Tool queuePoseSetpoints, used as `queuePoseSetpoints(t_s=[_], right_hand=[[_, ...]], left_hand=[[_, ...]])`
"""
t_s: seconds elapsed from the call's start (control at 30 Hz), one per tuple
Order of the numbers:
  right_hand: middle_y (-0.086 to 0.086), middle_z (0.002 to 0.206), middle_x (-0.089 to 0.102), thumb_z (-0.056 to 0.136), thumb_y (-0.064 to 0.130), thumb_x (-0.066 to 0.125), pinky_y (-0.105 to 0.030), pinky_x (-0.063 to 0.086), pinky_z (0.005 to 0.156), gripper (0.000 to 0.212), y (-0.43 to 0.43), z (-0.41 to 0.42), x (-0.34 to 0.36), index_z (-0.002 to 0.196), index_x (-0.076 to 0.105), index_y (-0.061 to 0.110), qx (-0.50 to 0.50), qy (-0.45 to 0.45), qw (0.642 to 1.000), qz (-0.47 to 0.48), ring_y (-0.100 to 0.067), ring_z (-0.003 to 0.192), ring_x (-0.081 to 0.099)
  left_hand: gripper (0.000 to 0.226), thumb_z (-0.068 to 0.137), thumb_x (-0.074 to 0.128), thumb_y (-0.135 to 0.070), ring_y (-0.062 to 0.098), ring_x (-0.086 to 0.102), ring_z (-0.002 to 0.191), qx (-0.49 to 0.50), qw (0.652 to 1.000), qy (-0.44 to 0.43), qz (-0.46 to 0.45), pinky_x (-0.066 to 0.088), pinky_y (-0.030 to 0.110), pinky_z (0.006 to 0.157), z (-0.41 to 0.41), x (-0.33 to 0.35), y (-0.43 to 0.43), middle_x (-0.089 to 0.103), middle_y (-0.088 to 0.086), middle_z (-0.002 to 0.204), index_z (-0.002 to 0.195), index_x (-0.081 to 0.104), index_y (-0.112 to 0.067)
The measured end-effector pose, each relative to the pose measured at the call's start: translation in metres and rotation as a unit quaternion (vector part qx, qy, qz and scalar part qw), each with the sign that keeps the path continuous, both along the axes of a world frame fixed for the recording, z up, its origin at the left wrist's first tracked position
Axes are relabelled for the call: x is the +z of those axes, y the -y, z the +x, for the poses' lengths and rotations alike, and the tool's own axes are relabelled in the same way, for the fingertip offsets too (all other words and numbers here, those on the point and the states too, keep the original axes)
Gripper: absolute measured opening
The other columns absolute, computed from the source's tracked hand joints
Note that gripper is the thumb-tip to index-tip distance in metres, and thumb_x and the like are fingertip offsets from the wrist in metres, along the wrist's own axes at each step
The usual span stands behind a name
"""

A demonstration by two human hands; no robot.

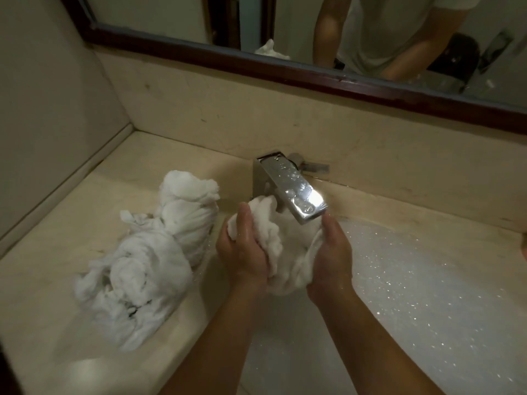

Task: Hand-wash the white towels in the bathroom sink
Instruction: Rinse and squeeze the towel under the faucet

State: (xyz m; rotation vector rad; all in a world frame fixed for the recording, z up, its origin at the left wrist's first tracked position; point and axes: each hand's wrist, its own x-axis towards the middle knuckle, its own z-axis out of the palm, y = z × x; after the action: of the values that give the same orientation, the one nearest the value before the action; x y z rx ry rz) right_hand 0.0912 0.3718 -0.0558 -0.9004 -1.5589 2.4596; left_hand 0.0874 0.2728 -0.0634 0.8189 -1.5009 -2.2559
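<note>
Both forearms enter from the near edge. Left hand [245, 252] and right hand [332, 260] grip one bunched white towel [288, 246], fingers curled round it, over the sink [427, 295] just under the faucet [293, 192]. Suds cover the basin. Twisted towels [142, 266] lie heaped on the counter [42, 280] to my left. Assessment: washing under way; whether the heap is washed I cannot tell.

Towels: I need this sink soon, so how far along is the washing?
Seemingly done: a twisted, wrung-looking pile of towels lies on the counter left of the sink. In hand: the left hand and right hand grip one bunched towel under the faucet, over foam. Left: rinsing and wringing that towel; whether the pile needs more, I cannot tell.
</note>
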Motion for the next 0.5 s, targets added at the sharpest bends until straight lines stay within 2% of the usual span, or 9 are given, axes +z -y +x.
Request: queuePoseSetpoints(t_s=[0.03, 0.07, 0.1, 0.17, 0.23, 0.33, 0.4, 0.5], right_hand=[[-0.011, 0.116, 0.079, 0.102, 0.034, 0.059, -0.054, 0.053, 0.109, 0.033, 0.005, 0.000, -0.001, 0.120, 0.077, 0.013, -0.002, 0.010, 1.000, 0.018, -0.031, 0.117, 0.072], [-0.009, 0.113, 0.080, 0.102, 0.035, 0.058, -0.055, 0.054, 0.107, 0.031, 0.009, -0.001, -0.002, 0.114, 0.079, 0.015, -0.001, 0.022, 0.999, 0.037, -0.031, 0.114, 0.073], [-0.009, 0.110, 0.079, 0.100, 0.037, 0.056, -0.056, 0.055, 0.104, 0.030, 0.013, 0.000, -0.004, 0.106, 0.079, 0.018, 0.009, 0.024, 0.997, 0.076, -0.032, 0.111, 0.073], [-0.013, 0.106, 0.074, 0.092, 0.040, 0.047, -0.050, 0.057, 0.090, 0.033, 0.021, 0.002, -0.001, 0.092, 0.072, 0.020, 0.050, 0.014, 0.983, 0.174, -0.035, 0.101, 0.068], [-0.012, 0.094, 0.068, 0.093, 0.035, 0.042, -0.043, 0.049, 0.074, 0.036, 0.026, 0.000, -0.005, 0.090, 0.069, 0.011, 0.052, 0.024, 0.980, 0.193, -0.030, 0.087, 0.060], [-0.010, 0.086, 0.067, 0.107, 0.014, 0.040, -0.042, 0.049, 0.071, 0.035, 0.024, -0.002, -0.007, 0.089, 0.068, 0.008, 0.046, 0.036, 0.977, 0.207, -0.028, 0.083, 0.063], [-0.004, 0.088, 0.070, 0.110, 0.015, 0.036, -0.035, 0.050, 0.069, 0.039, 0.020, 0.001, -0.006, 0.091, 0.070, 0.015, 0.042, 0.025, 0.976, 0.212, -0.023, 0.084, 0.064], [0.003, 0.088, 0.078, 0.110, 0.022, 0.044, -0.024, 0.052, 0.067, 0.036, 0.012, 0.006, 0.000, 0.097, 0.076, 0.017, 0.020, 0.008, 0.986, 0.166, -0.012, 0.085, 0.070]], left_hand=[[0.023, 0.100, 0.066, -0.043, -0.010, 0.067, 0.070, 0.003, 1.000, 0.002, -0.016, 0.055, 0.017, 0.073, 0.001, 0.000, 0.004, 0.073, -0.023, 0.071, 0.079, 0.066, -0.033], [0.021, 0.101, 0.062, -0.041, -0.014, 0.063, 0.068, 0.003, 0.999, 0.003, -0.033, 0.047, 0.006, 0.064, 0.003, 0.005, 0.008, 0.070, -0.024, 0.070, 0.081, 0.062, -0.037], [0.016, 0.102, 0.061, -0.041, -0.014, 0.061, 0.072, -0.001, 0.999, 0.001, -0.045, 0.042, 0.000, 0.060, 0.005, 0.008, 0.011, 0.069, -0.022, 0.076, 0.086, 0.062, -0.038], [0.009, 0.103, 0.059, -0.041, -0.017, 0.061, 0.084, -0.005, 0.997, -0.005, -0.079, 0.039, -0.005, 0.064, 0.009, 0.010, 0.017, 0.065, -0.023, 0.093, 0.097, 0.066, -0.038], [0.009, 0.103, 0.058, -0.041, -0.024, 0.057, 0.081, -0.018, 0.993, 0.000, -0.113, 0.038, -0.007, 0.065, 0.012, 0.011, 0.020, 0.061, -0.027, 0.094, 0.095, 0.061, -0.042], [0.008, 0.102, 0.062, -0.037, -0.017, 0.062, 0.089, -0.015, 0.983, -0.036, -0.179, 0.043, -0.001, 0.073, 0.012, 0.007, 0.018, 0.067, -0.024, 0.095, 0.096, 0.064, -0.042], [0.003, 0.101, 0.066, -0.036, -0.014, 0.064, 0.092, -0.030, 0.979, -0.054, -0.196, 0.045, 0.003, 0.078, 0.011, 0.001, 0.013, 0.071, -0.021, 0.099, 0.102, 0.069, -0.035], [0.026, 0.095, 0.058, -0.045, -0.008, 0.065, 0.093, -0.044, 0.975, -0.062, -0.211, 0.045, 0.005, 0.078, 0.015, -0.005, 0.001, 0.072, -0.016, 0.100, 0.107, 0.071, -0.024]])
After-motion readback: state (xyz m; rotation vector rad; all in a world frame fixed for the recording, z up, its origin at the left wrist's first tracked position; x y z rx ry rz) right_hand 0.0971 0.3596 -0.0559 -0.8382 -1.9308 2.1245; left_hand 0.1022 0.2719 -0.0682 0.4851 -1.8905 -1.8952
